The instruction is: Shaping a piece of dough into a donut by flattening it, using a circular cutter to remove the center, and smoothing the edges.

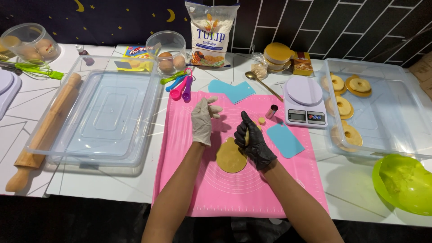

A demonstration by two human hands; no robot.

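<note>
My left hand (203, 119), in a white glove, hovers open over the pink silicone mat (193, 180) with fingers spread and nothing in it. My right hand (254, 140), in a black glove, is closed on a yellowish piece of dough (246, 135). Just below it lies a flat round disc of dough (230, 158) on the mat. A small dough ball (262, 120) and a small metal cylinder cutter (271, 111) sit on the mat just beyond my right hand.
Two blue scrapers (285, 140) (231, 90) lie on the mat. A kitchen scale (304, 104) and a clear tray (405, 112) with ring-shaped dough pieces (343, 106) are right. An empty clear tray (103, 112), rolling pin (45, 130), measuring spoons (180, 85), flour bag (210, 31), green bowl (402, 182) surround.
</note>
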